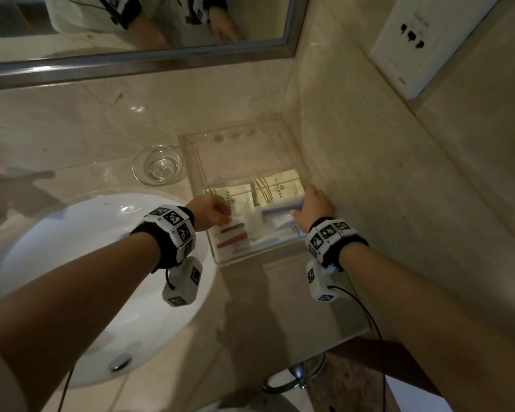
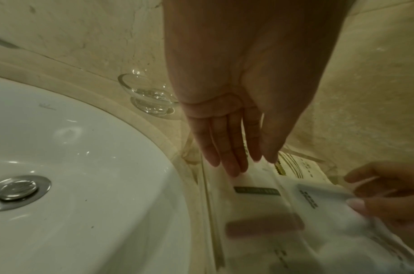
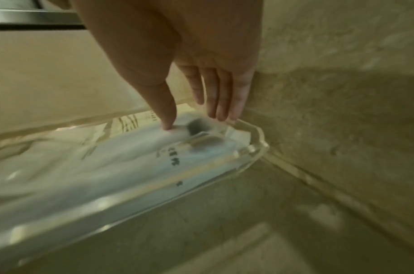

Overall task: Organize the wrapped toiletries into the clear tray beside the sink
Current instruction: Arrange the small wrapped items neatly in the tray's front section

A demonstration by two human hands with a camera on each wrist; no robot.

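The desk (image 1: 72, 135) is a beige marble vanity top set into a corner, with a marble wall along its right side and a mirror frame above its back edge. A white oval sink (image 1: 81, 281) is sunk into its left part. Standing directly on the stone are a small clear glass dish (image 1: 158, 169), just behind the sink's rim, and a clear tray (image 1: 199, 162) just beside that dish, pushed against the right wall. The marble nearer the front edge is bare and faintly reflective.
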